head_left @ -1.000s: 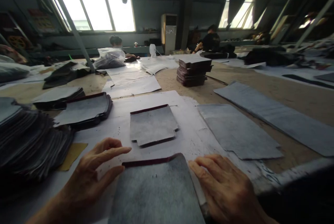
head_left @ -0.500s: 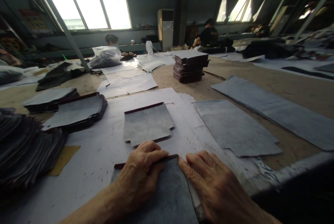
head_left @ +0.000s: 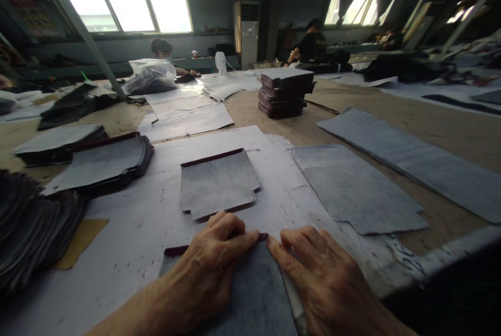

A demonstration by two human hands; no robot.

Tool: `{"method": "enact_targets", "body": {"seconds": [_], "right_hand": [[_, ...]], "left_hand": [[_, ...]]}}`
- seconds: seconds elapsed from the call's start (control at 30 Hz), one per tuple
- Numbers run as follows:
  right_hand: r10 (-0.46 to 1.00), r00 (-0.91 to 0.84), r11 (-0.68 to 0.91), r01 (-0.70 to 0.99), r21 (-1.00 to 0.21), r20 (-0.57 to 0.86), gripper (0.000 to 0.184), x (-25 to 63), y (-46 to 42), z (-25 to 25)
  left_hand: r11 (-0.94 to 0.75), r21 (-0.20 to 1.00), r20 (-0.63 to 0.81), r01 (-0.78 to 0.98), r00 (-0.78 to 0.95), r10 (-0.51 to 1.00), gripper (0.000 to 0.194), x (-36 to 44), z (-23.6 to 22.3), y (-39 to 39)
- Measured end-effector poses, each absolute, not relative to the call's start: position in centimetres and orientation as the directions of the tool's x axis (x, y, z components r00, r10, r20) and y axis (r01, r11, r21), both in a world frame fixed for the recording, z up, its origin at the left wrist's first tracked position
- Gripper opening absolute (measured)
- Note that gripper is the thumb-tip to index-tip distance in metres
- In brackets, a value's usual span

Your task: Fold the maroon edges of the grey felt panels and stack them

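A grey-backed panel [head_left: 260,294] of leather-like sheet lies in front of me, its far edge turned over as a dark red strip. My left hand [head_left: 211,265] is across that strip, fingers curled under and thumb and forefinger pressed on the fold near the right corner. At the same corner, my right hand [head_left: 319,265] has its fingers bent and their tips pinching the panel's edge. The two hands nearly meet there. Just beyond them rests a similar notched panel [head_left: 219,182] with a dark red folded edge, grey side up. Both palms are hidden.
Stacks of cut panels [head_left: 102,161] stand at left, beside a dark pile [head_left: 35,231] and a tan scrap [head_left: 82,242]. Larger grey panels [head_left: 356,190] lie at right near the table edge. A dark red stack [head_left: 285,96] stands farther back. Two people sit beyond.
My left thumb and forefinger have slid a little right along the folded strip, closer to the corner. My right hand stays almost in place. The view has shifted slightly.
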State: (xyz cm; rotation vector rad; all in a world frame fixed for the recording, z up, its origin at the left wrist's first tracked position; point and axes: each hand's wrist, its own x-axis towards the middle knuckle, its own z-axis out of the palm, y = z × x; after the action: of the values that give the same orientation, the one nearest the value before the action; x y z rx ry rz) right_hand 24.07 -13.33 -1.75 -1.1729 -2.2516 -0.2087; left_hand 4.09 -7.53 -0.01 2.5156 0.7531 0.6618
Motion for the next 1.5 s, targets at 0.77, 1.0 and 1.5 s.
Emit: {"method": "enact_targets", "body": {"seconds": [0.77,1.0,1.5], "right_hand": [[0.685,-0.498,0.576,0.817,0.022,0.531,0.044,23.7,-13.0,-1.4],[0.703,-0.509,0.592,0.806,-0.012,0.496,0.042,23.9,-12.6,-1.3],[0.570,-0.527,0.689,0.724,-0.018,0.630,0.038,21.8,-11.8,-0.9]], "left_hand": [[-0.776,0.460,0.227,0.430,0.788,0.572,0.041,4.5,0.2,-8.2],[-0.794,0.394,0.255,0.462,0.775,0.578,0.049,2.1,0.2,-8.6],[-0.789,0.306,0.246,0.533,0.756,0.606,0.055,0.9,0.0,-9.0]]}}
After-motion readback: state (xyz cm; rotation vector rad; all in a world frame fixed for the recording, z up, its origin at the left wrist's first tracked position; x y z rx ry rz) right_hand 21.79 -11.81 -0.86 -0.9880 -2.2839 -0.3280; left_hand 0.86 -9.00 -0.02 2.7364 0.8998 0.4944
